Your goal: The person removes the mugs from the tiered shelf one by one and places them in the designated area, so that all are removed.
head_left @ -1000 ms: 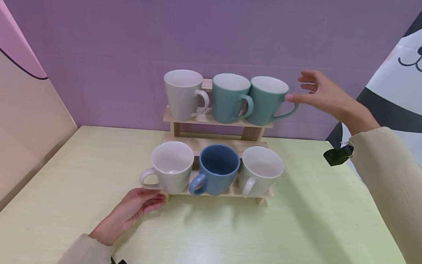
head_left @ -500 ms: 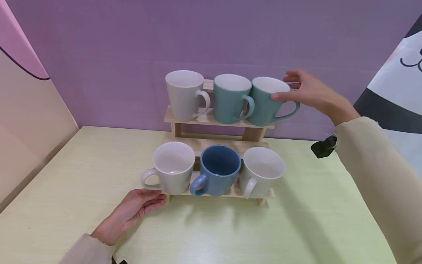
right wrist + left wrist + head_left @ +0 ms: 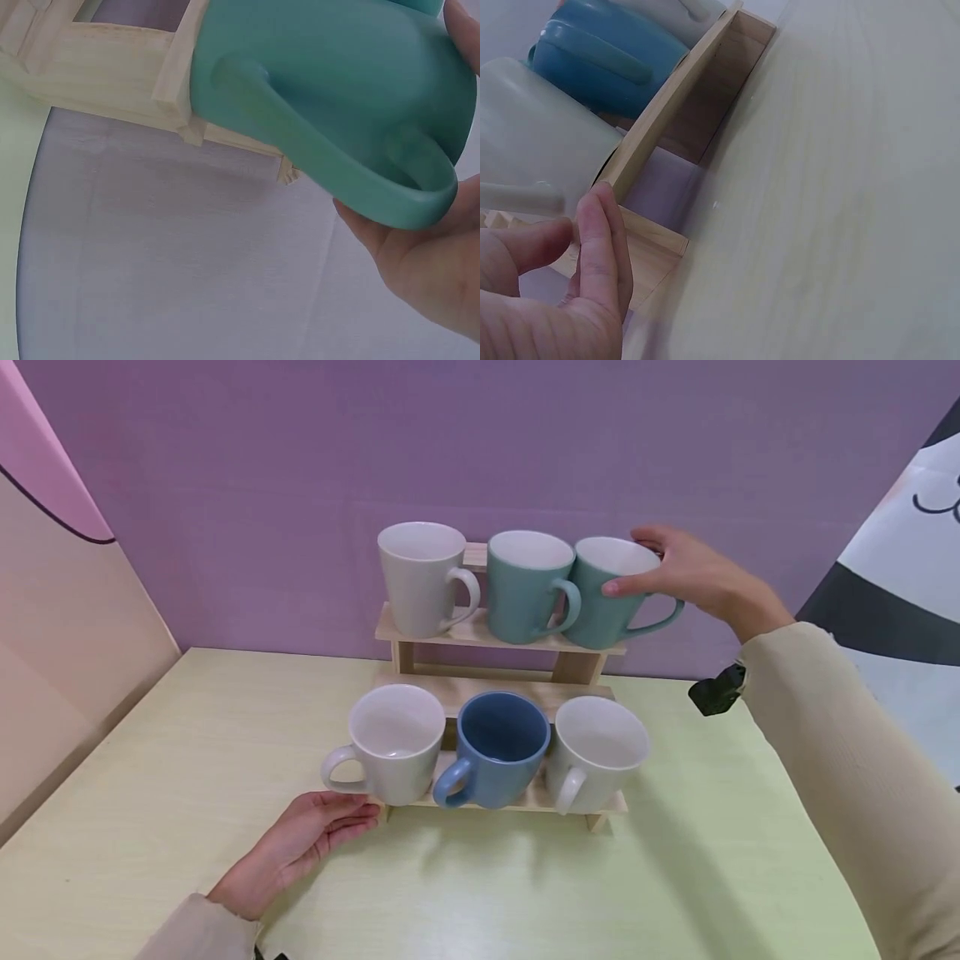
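My right hand is at the right green mug on the top step of a wooden tiered rack. The thumb lies across the mug's front and the fingers go behind its rim, gripping it; the mug's handle points right, below the hand. My left hand holds the left front end of the rack's lowest board, thumb and fingers at its corner, under a white mug. Beside that stand a blue mug and another white mug.
On the top step, a white mug and a second green mug stand left of the gripped one, the green ones almost touching. The rack rests on a pale table in front of a purple backdrop.
My right hand has moved left from beside the right green mug's handle onto its rim, and the fingers have closed in around it. The left hand stays on the rack.
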`<state>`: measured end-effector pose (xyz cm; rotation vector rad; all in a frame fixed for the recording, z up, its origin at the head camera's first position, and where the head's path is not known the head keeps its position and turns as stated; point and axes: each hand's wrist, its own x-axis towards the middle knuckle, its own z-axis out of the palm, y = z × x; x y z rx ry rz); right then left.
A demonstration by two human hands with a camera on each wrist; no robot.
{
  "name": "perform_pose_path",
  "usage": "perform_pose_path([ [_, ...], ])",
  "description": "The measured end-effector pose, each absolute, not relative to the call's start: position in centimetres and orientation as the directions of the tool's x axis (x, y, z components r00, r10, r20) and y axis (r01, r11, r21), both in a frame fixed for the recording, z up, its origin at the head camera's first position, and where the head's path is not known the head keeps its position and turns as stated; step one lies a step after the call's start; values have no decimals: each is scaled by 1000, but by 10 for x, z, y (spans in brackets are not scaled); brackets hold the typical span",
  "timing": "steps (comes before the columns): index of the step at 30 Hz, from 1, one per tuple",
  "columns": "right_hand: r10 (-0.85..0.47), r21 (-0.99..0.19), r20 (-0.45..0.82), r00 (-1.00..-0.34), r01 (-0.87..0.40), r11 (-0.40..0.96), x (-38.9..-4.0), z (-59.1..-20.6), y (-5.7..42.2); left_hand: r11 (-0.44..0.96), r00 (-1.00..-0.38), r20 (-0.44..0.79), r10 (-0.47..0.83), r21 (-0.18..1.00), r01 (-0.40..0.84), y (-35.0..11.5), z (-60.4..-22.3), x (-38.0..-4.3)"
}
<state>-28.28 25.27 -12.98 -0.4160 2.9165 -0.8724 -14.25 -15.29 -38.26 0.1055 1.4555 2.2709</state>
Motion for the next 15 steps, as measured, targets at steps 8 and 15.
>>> perform_pose_path([
  [8, -279, -598, 19, -960, -234, 767, -285, -132, 250, -353, -904, -163, 394, 882, -313, -153, -383, -144],
  [15, -247, -620, 48, -968, -223, 752, -286, -134, 250, -362, -904, -161, 396, 878, -315, -152, -383, -143],
])
